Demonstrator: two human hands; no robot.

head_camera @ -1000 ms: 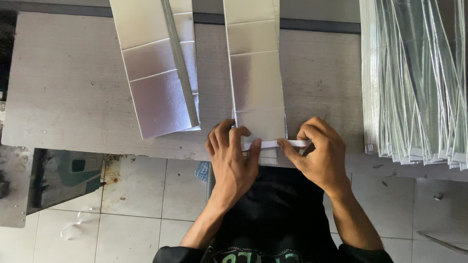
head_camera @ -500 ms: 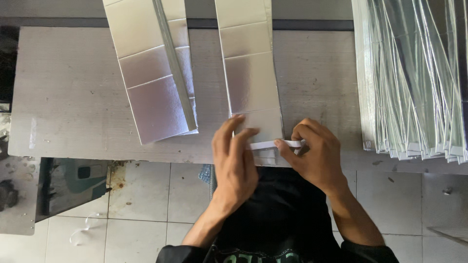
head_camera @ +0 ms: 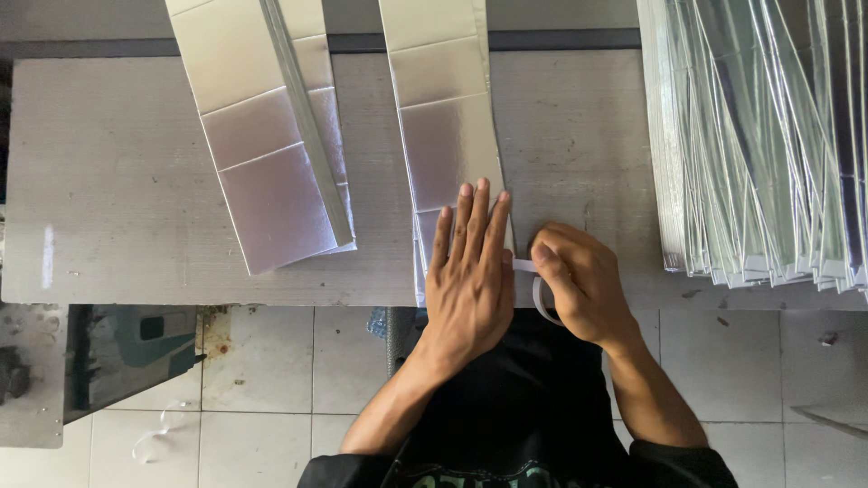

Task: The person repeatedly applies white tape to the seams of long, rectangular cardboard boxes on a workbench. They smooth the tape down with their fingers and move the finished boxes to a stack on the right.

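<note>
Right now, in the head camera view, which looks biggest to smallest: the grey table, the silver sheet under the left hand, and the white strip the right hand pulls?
1. grey table, by far the largest.
2. silver sheet, a long panel running off the top edge.
3. white strip, a thin loop between the left hand and right hand.

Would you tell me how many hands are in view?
2: the left hand lies flat on the middle silver strip; the right hand beside it pinches a white tape strip.
</note>
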